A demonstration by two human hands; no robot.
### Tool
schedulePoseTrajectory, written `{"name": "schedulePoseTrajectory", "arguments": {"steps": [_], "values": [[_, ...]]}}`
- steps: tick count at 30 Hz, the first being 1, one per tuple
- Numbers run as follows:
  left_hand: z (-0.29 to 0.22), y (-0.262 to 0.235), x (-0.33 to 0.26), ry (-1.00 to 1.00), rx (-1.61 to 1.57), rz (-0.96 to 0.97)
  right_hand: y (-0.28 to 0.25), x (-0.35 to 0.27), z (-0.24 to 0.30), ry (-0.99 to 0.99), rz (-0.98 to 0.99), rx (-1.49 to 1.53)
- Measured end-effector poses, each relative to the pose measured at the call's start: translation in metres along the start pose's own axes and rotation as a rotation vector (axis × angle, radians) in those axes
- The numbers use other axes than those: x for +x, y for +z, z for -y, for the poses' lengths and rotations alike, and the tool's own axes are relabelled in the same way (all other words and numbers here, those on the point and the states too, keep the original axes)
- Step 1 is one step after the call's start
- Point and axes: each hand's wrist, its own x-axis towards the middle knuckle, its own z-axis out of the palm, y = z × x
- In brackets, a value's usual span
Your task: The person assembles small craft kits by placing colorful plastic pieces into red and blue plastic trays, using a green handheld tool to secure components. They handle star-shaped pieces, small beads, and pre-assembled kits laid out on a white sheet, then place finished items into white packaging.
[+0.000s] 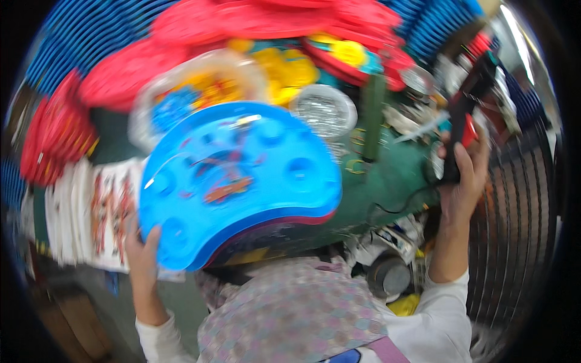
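A glossy blue, kidney-shaped plastic shell (272, 175) lies in front of me with its hollow side up. Inside it are an orange-red circuit board (229, 190) and thin wires, smeared by motion. At its lower left edge my left hand (143, 245) grips the rim, thumb on the near side. A strip of red plastic (315, 219) peeks out below the shell's front edge. Off to the right, my right hand (469, 163) is wrapped around a black electric screwdriver (463, 115) with a red trigger, held upright over the bench's right side.
Behind the shell stand a clear bag of orange and blue parts (212, 81), yellow parts (284, 69) and a bowl of screws (325, 112). Red plastic shells (133, 72) pile up at the back. White stacked packs (109, 206) sit left on the green bench (387, 181). A dark rack (514, 242) borders the right.
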Motion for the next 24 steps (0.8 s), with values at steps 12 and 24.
{"name": "schedulePoseTrajectory", "arguments": {"steps": [12, 24], "values": [[-0.022, 0.017, -0.018, -0.082, -0.263, -0.066, 0.139, -0.018, -0.029, -0.183, 0.830, -0.670], [-0.031, 0.007, -0.015, -0.019, -0.044, 0.003, 0.144, -0.005, -0.046, 0.536, 0.724, -0.391]]}}
